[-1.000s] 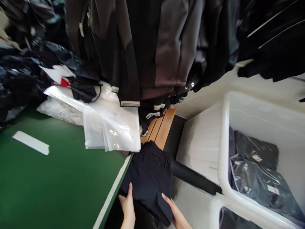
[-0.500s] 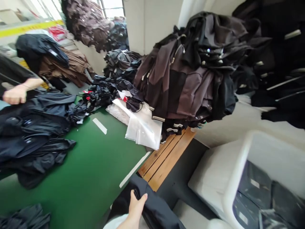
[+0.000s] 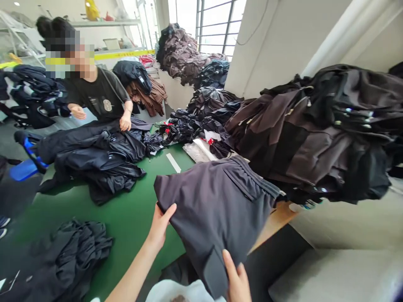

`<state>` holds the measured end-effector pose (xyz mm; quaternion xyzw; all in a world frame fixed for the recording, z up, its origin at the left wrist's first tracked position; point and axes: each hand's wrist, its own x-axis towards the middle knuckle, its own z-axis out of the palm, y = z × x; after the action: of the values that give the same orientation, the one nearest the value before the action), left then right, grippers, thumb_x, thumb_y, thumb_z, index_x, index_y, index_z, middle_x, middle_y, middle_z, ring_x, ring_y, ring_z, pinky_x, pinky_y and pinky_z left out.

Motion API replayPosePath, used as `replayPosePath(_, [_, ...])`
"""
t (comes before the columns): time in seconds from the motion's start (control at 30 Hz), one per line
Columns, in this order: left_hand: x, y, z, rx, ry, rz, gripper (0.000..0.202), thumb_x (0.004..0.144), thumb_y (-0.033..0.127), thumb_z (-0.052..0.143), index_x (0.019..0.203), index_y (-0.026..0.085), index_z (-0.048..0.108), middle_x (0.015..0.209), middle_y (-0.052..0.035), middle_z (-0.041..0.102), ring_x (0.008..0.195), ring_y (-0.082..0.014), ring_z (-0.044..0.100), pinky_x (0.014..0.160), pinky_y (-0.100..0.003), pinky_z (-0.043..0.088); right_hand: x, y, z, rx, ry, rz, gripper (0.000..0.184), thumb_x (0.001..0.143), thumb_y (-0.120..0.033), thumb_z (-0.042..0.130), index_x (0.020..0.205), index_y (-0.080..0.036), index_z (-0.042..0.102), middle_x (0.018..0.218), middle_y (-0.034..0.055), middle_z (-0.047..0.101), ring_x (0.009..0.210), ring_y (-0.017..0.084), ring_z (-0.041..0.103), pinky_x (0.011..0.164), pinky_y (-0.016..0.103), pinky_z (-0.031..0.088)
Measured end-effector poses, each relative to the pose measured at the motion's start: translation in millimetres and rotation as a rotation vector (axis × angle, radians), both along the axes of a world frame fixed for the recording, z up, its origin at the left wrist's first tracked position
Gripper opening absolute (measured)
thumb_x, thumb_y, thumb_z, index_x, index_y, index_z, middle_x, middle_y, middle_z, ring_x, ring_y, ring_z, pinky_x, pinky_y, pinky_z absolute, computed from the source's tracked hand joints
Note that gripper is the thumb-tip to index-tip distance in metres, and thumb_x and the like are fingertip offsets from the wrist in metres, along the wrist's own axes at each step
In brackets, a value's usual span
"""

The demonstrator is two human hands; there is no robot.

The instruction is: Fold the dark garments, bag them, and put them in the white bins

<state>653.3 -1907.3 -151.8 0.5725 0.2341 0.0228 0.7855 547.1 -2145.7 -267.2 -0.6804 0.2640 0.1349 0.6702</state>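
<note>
- Dark shorts (image 3: 217, 205) hang in the air by the near edge of the green tabletop (image 3: 135, 222), waistband pointing away.
- The left hand (image 3: 160, 224) pinches one corner of them; the right hand (image 3: 237, 277) pinches the lower edge.
- Clear plastic bags (image 3: 197, 152) lie on the tabletop, partly hidden behind the shorts; their contents are indistinct.
- At lower right, a pale bin (image 3: 336, 277) shows only its outside; its contents are out of sight.
</note>
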Motion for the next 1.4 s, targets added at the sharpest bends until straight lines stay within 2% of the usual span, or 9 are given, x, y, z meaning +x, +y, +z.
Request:
replayPosePath(0.1, [13.7,88.9,-62.4,0.175,0.149,0.012,0.054,0.078,0.036,0.065,0.124,0.017,0.042,0.126,-0.0134,0.057,0.107,-0.0237,0.060,0.084,-0.034,0.052,34.2,118.9,-21.4,0.092,0.069,-0.045,0.063,0.068,-0.065,0.054,0.119,-0.028,0.048,0.106,0.0043,0.066,0.110,0.026,0.057,0.086,0.035,0.052])
replayPosePath(0.23, [1.0,180.3,-138.3,0.647,0.568,0.124,0.061,0.083,0.026,0.057,0.131,0.001,0.029,0.128,-0.0283,0.050,0.124,-0.0303,0.046,0.103,-0.042,0.037,22.6,231.8,-76.2,0.107,0.319,0.357,0.025,0.069,-0.040,0.060,0.086,-0.024,0.055,0.074,0.0010,0.063,0.069,0.016,0.064,0.060,0.026,0.048])
replayPosePath(0.4, [-52.2,205.8,-186.2,0.789,0.585,0.080,0.062,0.079,0.025,0.059,0.133,0.007,0.034,0.137,-0.0269,0.039,0.131,-0.0325,0.037,0.107,-0.043,0.031,-3.4,269.0,-106.6,-0.058,0.106,1.068,0.004,0.063,-0.018,0.058,0.062,-0.020,0.060,0.056,-0.0023,0.059,0.057,0.015,0.056,0.058,0.026,0.041])
replayPosePath(0.47, [-69.5,202.2,-195.5,0.966,0.604,0.077,0.068,0.081,0.029,0.056,0.139,0.010,0.027,0.140,-0.0275,0.033,0.131,-0.0354,0.036,0.102,-0.047,0.035,12.1,260.3,-105.3,-0.206,-0.052,1.111,0.013,0.069,-0.018,0.051,0.067,-0.020,0.063,0.061,-0.0006,0.062,0.062,0.016,0.058,0.062,0.027,0.042])
replayPosePath(0.7, [-63.5,196.9,-201.4,1.489,0.530,-0.006,0.057,0.080,0.027,0.055,0.135,0.017,0.042,0.151,-0.0163,0.021,0.140,-0.0363,0.011,0.109,-0.058,0.016,162.7,202.9,-94.3,-0.517,-0.365,0.413,0.028,0.072,-0.034,0.058,0.096,-0.020,0.060,0.106,0.0102,0.062,0.106,0.025,0.054,0.098,0.036,0.036])
replayPosePath(0.9, [-36.8,179.5,-214.7,1.512,0.500,-0.202,0.069,0.082,0.050,0.051,0.140,0.015,0.038,0.152,-0.0181,0.020,0.141,-0.0347,0.010,0.111,-0.054,0.011,250.7,198.7,-94.4,-0.500,-0.163,0.338,0.042,0.059,-0.050,0.071,0.083,-0.019,0.054,0.103,0.0145,0.059,0.107,0.032,0.052,0.096,0.041,0.037])
replayPosePath(1.03, [-42.1,182.1,-213.3,1.590,0.506,-0.233,0.061,0.083,0.052,0.049,0.134,0.018,0.047,0.150,-0.0166,0.025,0.140,-0.0329,0.014,0.111,-0.052,0.015,239.4,196.9,-107.1,-0.508,-0.175,0.362,0.032,0.067,-0.047,0.065,0.079,-0.022,0.050,0.097,0.0115,0.057,0.100,0.030,0.054,0.091,0.040,0.039])
replayPosePath(1.2, [-22.4,180.1,-183.4,1.559,0.771,-0.242,0.047,0.085,0.044,0.048,0.116,0.010,0.058,0.136,-0.0259,0.043,0.132,-0.0392,0.030,0.104,-0.059,0.023,181.6,178.6,-121.6,-0.496,-0.117,0.542,0.022,0.074,-0.042,0.058,0.080,-0.024,0.049,0.080,0.0043,0.058,0.077,0.023,0.057,0.072,0.033,0.041])
replayPosePath(1.4, [66.0,92.9,-160.5,1.204,0.314,-0.242,0.053,0.083,0.043,0.052,0.127,0.013,0.049,0.129,-0.0204,0.048,0.122,-0.0328,0.042,0.104,-0.043,0.033,167.3,155.2,-108.3,-0.329,-0.075,0.703,0.010,0.076,-0.030,0.052,0.082,-0.024,0.057,0.069,0.0005,0.061,0.068,0.018,0.056,0.068,0.029,0.039])
